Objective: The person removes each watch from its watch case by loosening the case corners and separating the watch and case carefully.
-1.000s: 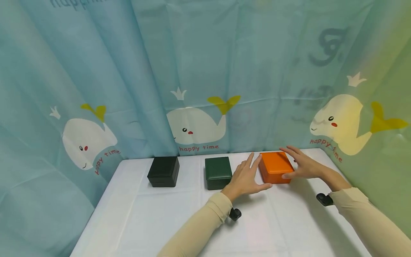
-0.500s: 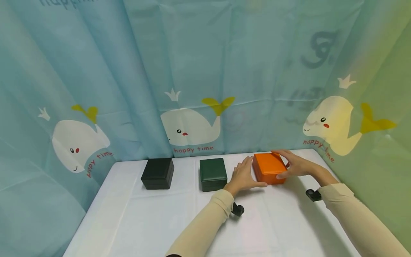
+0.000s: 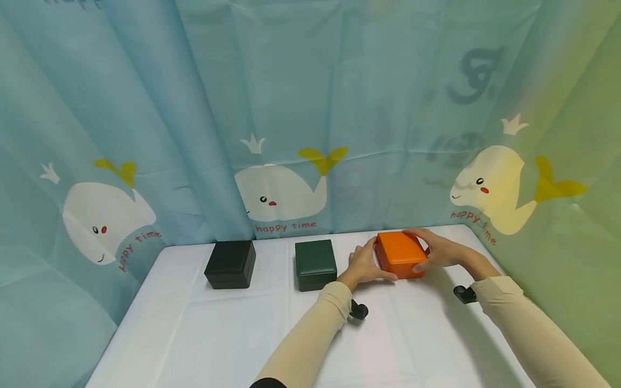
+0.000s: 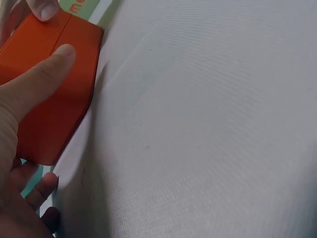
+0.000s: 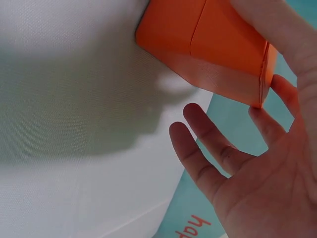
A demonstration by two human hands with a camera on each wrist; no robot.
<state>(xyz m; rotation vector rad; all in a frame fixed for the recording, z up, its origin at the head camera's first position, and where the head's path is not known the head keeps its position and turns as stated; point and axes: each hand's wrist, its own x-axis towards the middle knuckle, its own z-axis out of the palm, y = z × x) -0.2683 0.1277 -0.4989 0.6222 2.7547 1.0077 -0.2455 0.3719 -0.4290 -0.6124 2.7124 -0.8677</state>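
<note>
An orange lidded box point(image 3: 400, 249), square with a leathery finish, sits lid down at the far right of the white table. My left hand point(image 3: 361, 267) holds its left side, thumb point(image 4: 47, 79) across the front face and the other fingers round behind. From the right, my right hand point(image 3: 440, 252) grips the same box point(image 5: 223, 34), its thumb at the front and two fingertips point(image 5: 260, 116) at the back edge. Two other fingers of that hand stick out away from the box. A dark green box point(image 3: 315, 264) stands just left of my left hand.
A black box point(image 3: 230, 264) stands farther left in the same row. Behind the white table point(image 3: 223, 334) hangs a blue-green curtain point(image 3: 281, 81) with printed whales, and it continues along both sides.
Both hands have closed in on the orange box from its two sides and now touch it. The whole scene has shifted slightly left in the head view. The boxes stay where they stood.
</note>
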